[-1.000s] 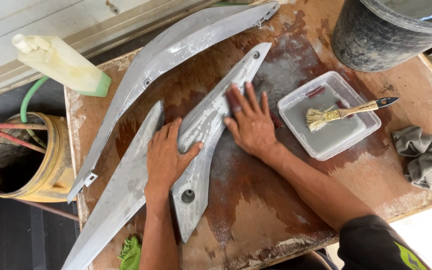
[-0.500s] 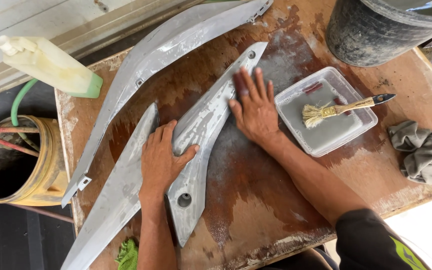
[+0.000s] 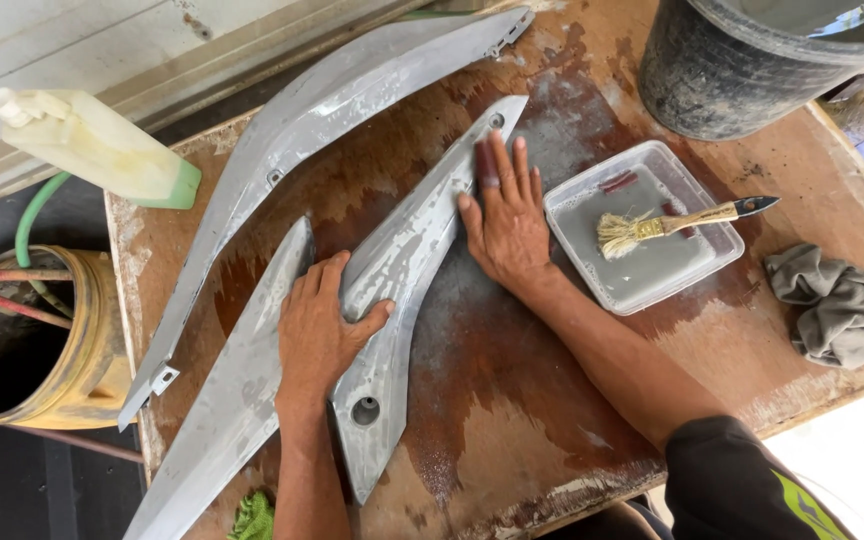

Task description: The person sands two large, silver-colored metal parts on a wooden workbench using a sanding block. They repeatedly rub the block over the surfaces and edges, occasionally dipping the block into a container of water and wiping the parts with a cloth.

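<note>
1. A person looked down at a wet, reddish-brown wooden table [image 3: 512,400], where three long, curved grey panels lay side by side.
2. The left hand [image 3: 317,325] rested on the middle panel [image 3: 402,270], a tapering grey piece with a round hole near its lower end. The fingers were loosely curled over the panel's left edge and the thumb reached across its face, so the hand gripped the panel lightly.
3. The right hand [image 3: 507,215] lay flat and open, palm down and fingers spread, beside the panel's upper right edge. Its fingertips touched the panel near the narrow top (a small dark strip, possibly sandpaper, showed under the fingers, though what it was could not be told for sure).
4. The middle panel ran diagonally from the table's lower left centre up toward the top centre.
5. A second panel [image 3: 242,400] lay just to the left of it, reaching the bottom left edge of the table.
6. A third, longer panel [image 3: 322,110] arched above both along the table's upper left.
7. A shallow clear plastic tray [image 3: 652,270] of grey liquid sat just right of the right hand, with a wooden-handled brush [image 3: 672,222] resting in it.
8. A crumpled grey rag [image 3: 837,305] lay further right.
9. A dark bucket [image 3: 742,65] stood at the top right.
10. A pale spray bottle [image 3: 97,145] lay at the table's upper left corner, above a yellow drum [image 3: 52,350] beside the table.
</note>
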